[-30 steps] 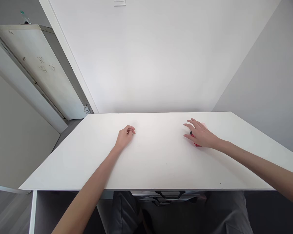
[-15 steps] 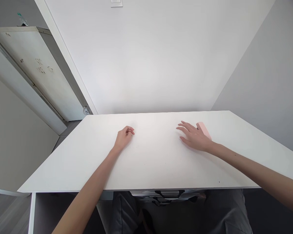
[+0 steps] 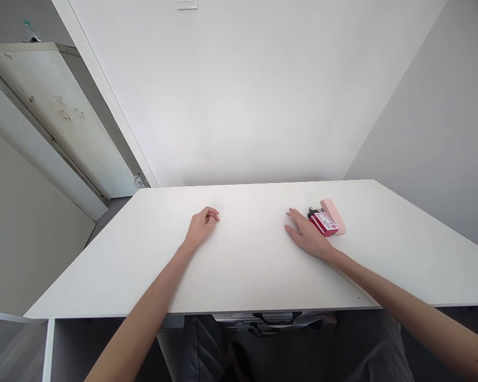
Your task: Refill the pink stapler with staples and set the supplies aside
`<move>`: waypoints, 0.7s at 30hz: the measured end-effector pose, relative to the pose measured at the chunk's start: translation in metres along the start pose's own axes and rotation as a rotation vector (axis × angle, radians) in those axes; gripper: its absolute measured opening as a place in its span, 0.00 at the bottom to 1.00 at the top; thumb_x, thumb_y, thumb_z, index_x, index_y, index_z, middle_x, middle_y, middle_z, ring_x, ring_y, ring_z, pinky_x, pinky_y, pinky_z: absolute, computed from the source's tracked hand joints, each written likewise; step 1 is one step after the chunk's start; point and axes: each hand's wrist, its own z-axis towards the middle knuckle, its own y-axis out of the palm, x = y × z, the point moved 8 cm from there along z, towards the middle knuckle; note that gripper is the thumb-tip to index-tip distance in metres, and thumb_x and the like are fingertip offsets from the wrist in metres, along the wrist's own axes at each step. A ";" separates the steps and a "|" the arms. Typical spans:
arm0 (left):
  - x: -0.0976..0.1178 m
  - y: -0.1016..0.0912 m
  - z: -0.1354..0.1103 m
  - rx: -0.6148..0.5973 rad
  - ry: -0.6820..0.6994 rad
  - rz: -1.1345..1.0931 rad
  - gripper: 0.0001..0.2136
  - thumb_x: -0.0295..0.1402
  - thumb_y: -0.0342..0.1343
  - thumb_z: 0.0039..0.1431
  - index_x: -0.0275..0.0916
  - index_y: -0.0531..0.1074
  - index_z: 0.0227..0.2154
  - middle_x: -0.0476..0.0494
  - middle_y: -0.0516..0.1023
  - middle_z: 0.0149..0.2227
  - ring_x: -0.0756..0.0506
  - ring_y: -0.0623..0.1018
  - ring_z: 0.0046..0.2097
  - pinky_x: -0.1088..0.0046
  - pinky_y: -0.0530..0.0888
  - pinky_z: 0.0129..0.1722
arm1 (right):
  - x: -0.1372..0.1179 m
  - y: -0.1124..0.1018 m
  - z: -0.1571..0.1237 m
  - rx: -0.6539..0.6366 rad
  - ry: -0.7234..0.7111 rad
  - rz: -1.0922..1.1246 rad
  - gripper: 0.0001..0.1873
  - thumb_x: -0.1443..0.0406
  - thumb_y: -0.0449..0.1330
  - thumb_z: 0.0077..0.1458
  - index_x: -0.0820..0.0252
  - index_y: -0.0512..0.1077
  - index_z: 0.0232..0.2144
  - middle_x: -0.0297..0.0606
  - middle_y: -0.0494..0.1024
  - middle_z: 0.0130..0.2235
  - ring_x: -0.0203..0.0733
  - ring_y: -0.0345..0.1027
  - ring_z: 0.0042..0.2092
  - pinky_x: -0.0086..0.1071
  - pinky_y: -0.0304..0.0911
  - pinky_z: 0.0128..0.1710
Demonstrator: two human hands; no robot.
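Observation:
My left hand (image 3: 201, 227) rests on the white tabletop (image 3: 239, 265), left of the middle. Its fingers curl in toward the thumb, and nothing shows between them. My right hand (image 3: 308, 236) lies palm down farther right, thumb apart from the fingers, with nothing in its grasp. Just beyond its back, on the right, is a small red box with a white label (image 3: 324, 223); whether hand and box touch, I cannot tell. Against the box's right side lies a long, rounded pale pink case (image 3: 333, 215). A small black item with a metal-looking end (image 3: 313, 211) pokes out behind the box.
A white wall (image 3: 239, 106) rises behind the tabletop, and a grey wall (image 3: 430, 159) stands on the right. Drawers with black handles (image 3: 276, 320) are under the front edge, by my legs. At the left, a worn white cabinet (image 3: 63, 116) stands beyond a doorway.
My right hand has drawn back slightly toward me and left, its fingers closer together. The red box and black item, hidden under it before, now show. My left hand stays put.

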 end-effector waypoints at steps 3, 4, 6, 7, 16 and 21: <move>0.000 0.000 0.000 -0.002 -0.002 0.004 0.13 0.27 0.49 0.56 0.44 0.74 0.40 0.50 0.83 0.37 0.46 0.74 0.33 0.70 0.68 0.34 | 0.006 -0.003 0.000 0.022 0.031 0.005 0.29 0.50 0.50 0.70 0.52 0.60 0.67 0.45 0.56 0.75 0.57 0.49 0.75 0.59 0.55 0.71; 0.000 0.000 0.000 -0.002 -0.004 0.005 0.13 0.27 0.49 0.56 0.44 0.74 0.40 0.50 0.83 0.37 0.46 0.74 0.33 0.70 0.68 0.34 | 0.007 -0.004 0.000 0.024 0.041 0.003 0.29 0.50 0.50 0.70 0.52 0.60 0.67 0.45 0.56 0.74 0.57 0.49 0.75 0.58 0.55 0.71; 0.000 0.001 0.000 -0.003 -0.006 0.007 0.13 0.27 0.49 0.56 0.44 0.74 0.40 0.50 0.83 0.37 0.46 0.74 0.34 0.70 0.68 0.34 | 0.008 -0.006 0.000 0.027 0.064 -0.007 0.28 0.50 0.49 0.70 0.53 0.60 0.66 0.45 0.57 0.74 0.56 0.50 0.75 0.56 0.56 0.71; 0.000 0.001 0.000 -0.004 -0.006 0.008 0.13 0.27 0.49 0.56 0.45 0.74 0.40 0.50 0.83 0.37 0.46 0.74 0.34 0.70 0.68 0.34 | 0.008 -0.007 0.001 0.028 0.074 -0.015 0.28 0.50 0.49 0.69 0.53 0.60 0.66 0.45 0.57 0.74 0.56 0.50 0.75 0.56 0.57 0.71; 0.003 0.001 -0.001 -0.010 0.005 0.017 0.13 0.27 0.48 0.57 0.44 0.74 0.40 0.50 0.83 0.37 0.46 0.74 0.34 0.70 0.68 0.34 | 0.008 -0.014 0.007 0.087 0.118 -0.003 0.26 0.55 0.52 0.67 0.55 0.63 0.63 0.47 0.62 0.72 0.62 0.68 0.64 0.59 0.69 0.60; 0.003 0.002 -0.001 -0.019 0.004 0.025 0.13 0.28 0.48 0.57 0.43 0.74 0.41 0.49 0.83 0.38 0.47 0.73 0.32 0.70 0.68 0.34 | 0.009 -0.012 0.008 0.098 0.130 -0.015 0.26 0.56 0.52 0.67 0.56 0.62 0.64 0.47 0.61 0.72 0.60 0.69 0.63 0.56 0.68 0.61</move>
